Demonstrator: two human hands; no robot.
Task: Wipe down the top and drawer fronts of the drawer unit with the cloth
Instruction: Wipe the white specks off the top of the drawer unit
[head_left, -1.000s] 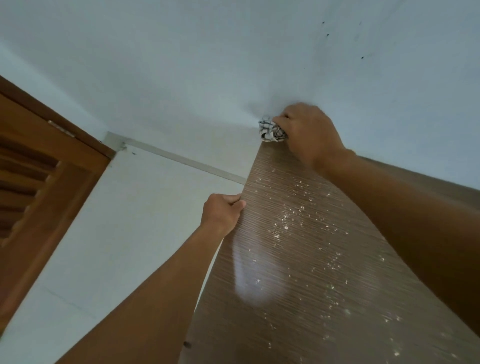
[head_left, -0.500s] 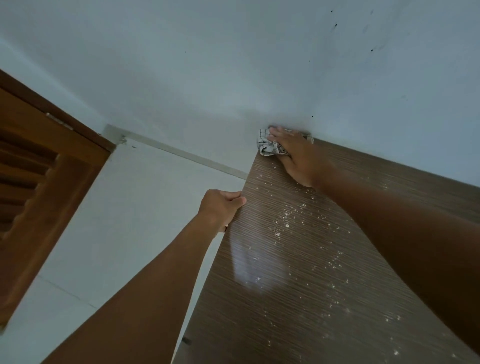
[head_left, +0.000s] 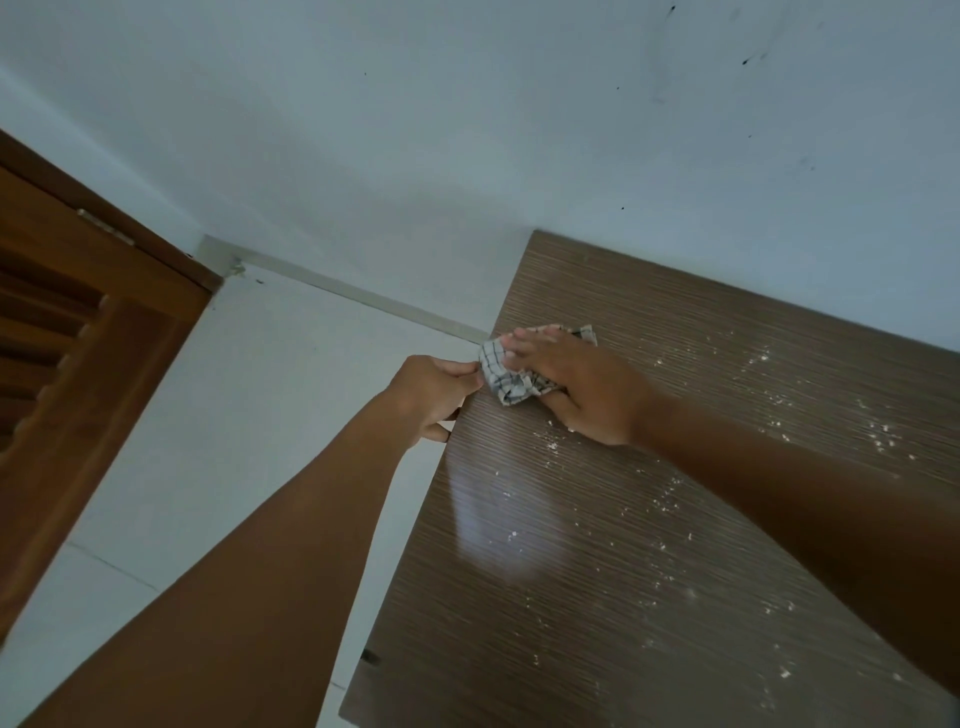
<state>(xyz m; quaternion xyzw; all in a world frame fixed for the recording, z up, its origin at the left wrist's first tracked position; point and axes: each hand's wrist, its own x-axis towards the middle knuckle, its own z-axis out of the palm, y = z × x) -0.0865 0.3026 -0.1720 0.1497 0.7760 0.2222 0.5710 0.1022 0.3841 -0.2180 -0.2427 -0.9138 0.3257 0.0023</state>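
Mid-frame, your right hand (head_left: 576, 387) presses the crumpled white checked cloth (head_left: 500, 373) with straight fingers; your left hand (head_left: 430, 396) curls round the edge of the brown wood-grain top (head_left: 571, 571).

Brown louvred wooden door (head_left: 78, 364), pale speckled wall (head_left: 467, 130), white tiled floor (head_left: 234, 441)

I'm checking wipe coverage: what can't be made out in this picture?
Head view:
- Drawer fronts: out of sight below the top.
- Top's right part: hidden by the right forearm.
- Cloth: mostly under the right hand.
- Left hand: fingertips curled out of sight at the top's edge.
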